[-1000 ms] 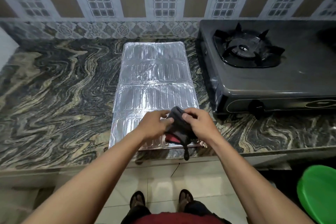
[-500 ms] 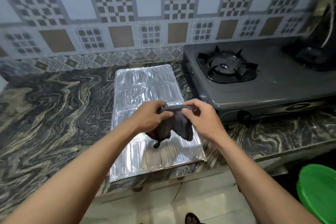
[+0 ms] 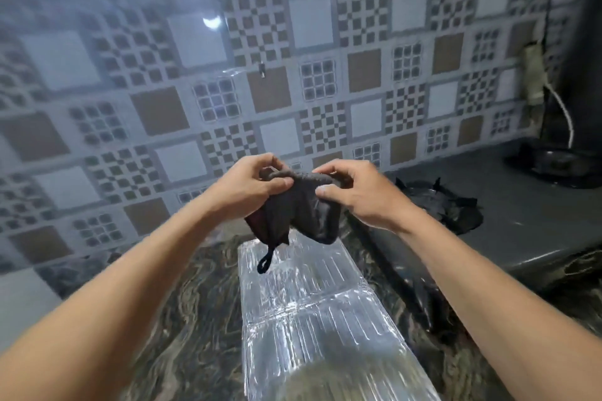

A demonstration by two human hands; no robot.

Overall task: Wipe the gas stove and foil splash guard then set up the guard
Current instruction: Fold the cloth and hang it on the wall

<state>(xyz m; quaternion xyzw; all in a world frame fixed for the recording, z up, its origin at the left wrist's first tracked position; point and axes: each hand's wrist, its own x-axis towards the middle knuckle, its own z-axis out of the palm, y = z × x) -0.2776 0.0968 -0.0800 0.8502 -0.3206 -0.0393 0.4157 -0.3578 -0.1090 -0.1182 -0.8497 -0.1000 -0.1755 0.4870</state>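
Note:
A dark grey cloth (image 3: 298,208) with a red patch and a small hanging loop is held up in the air by its top edge. My left hand (image 3: 247,185) pinches its left corner and my right hand (image 3: 356,195) pinches its right corner. Below the cloth, the silver foil splash guard (image 3: 312,312) lies flat and folded on the marbled counter (image 3: 182,303). The dark grey gas stove (image 3: 508,238) stands to the right of the guard, its black burner (image 3: 439,202) partly hidden behind my right hand.
A patterned tiled wall (image 3: 260,91) rises behind the counter. At the far right a dark object with a white cord (image 3: 563,114) stands on the stove's back corner. A bright lamp glares at the top.
Both hands have lifted the cloth higher off the foil guard and stretched it out between them. My view has tilted upward toward the wall.

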